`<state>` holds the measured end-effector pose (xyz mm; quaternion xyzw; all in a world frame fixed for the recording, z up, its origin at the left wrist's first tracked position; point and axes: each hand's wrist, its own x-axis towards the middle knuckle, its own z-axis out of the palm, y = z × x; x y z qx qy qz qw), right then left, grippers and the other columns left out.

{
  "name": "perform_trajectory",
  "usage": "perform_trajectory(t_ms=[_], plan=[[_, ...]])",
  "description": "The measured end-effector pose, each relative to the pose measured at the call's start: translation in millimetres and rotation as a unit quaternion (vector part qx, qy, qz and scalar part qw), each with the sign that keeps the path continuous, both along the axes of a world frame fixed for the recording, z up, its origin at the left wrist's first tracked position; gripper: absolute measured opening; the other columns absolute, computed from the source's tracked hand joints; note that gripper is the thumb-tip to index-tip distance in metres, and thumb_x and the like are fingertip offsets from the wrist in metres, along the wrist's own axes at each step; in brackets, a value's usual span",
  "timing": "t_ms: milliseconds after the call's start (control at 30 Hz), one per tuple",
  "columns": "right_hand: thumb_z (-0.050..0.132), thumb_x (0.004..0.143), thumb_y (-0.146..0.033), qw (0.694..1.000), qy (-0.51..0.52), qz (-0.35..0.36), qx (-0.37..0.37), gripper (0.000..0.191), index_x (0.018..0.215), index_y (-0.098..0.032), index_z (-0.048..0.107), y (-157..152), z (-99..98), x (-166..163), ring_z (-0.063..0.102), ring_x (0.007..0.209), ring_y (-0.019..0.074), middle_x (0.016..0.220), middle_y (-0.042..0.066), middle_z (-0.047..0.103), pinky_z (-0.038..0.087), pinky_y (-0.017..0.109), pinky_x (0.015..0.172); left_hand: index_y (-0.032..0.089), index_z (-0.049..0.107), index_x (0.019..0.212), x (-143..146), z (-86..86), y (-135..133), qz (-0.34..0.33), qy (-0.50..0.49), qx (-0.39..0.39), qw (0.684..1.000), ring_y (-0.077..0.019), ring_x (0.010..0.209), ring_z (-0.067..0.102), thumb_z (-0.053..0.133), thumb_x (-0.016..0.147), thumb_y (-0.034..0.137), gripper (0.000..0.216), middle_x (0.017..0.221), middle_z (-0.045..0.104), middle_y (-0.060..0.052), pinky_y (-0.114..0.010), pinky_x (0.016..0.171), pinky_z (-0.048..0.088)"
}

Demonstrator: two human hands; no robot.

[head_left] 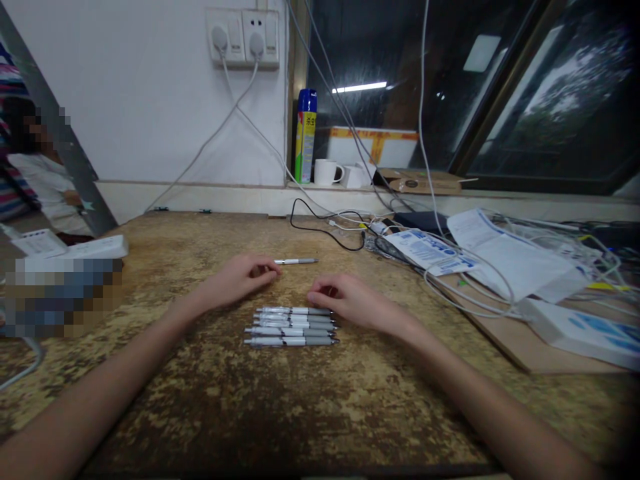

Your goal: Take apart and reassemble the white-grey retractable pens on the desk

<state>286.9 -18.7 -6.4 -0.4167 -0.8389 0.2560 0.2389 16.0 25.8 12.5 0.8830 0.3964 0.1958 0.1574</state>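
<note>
1. We find lettering on the can (306,137) on the sill (225,195): large dark characters on its yellow body and a small pale mark on its blue cap, both too blurred for us to read.
2. We see blue print on the leaflet (425,251) and a blue pattern on the white box (575,330), but we can make out no words on either.
3. Orange tape (379,148) on a pale carton at the window bears marks we cannot read; the mug (326,172) beside the can looks plain.
4. Our left hand (247,273) reaches in over the desk (280,427), palm down, wrist low and fingers curled towards the thumb. Its tips cover the left end of a lone pen (303,261); we cannot tell whether that grip is clamped on it or merely beside it.
5. Our right hand (357,303) comes in from the other side, knuckles up, thumb and fingers bent into a loop. We cannot tell whether the tips of this grip meet.
6. Below and between our hands, a stack of pens (295,332), white and grey, lies side by side on the desk, grey ends pointing right. Our right hand is just beside the uppermost one's grey end.
</note>
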Motion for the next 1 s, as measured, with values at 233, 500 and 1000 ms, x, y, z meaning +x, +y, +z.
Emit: perform_trajectory(t_ms=[233,500,1000], plan=[[0.067,0.097,-0.031,0.999,0.007,-0.037,0.028,0.018,0.089,-0.017,0.076,10,-6.7,3,0.064,0.076,0.0166,0.086,0.004,0.075,0.043,0.028,0.069,0.018,0.07,0.115,23,-21.6,44,0.033,0.113,0.17,0.978,-0.03,0.117,0.056,0.058,0.101,0.032,0.023,0.12,0.066,-0.011,-0.045,0.105,0.042],[0.077,0.089,-0.025,0.996,0.019,-0.082,0.032,0.009,0.087,-0.016,0.077,17,-8.9,8,0.064,0.073,0.0165,0.082,0.003,0.074,0.044,0.027,0.067,0.019,0.064,0.108,28,-37.1,50,0.065,0.133,0.189,0.971,-0.0283,0.112,0.057,0.055,0.104,0.026,0.011,0.118,0.068,-0.009,-0.045,0.102,0.041],[0.055,0.105,-0.036,0.987,0.051,-0.09,0.124,0.022,0.119,-0.021,0.059,16,-13.2,8,0.064,0.099,0.0212,0.111,0.007,0.069,0.047,0.032,0.088,0.018,0.055,0.116,31,-11.1,-20,0.007,0.056,0.206,0.977,-0.0258,0.11,0.056,0.034,0.113,0.028,0.023,0.114,0.062,-0.009,-0.041,0.1,0.044]])
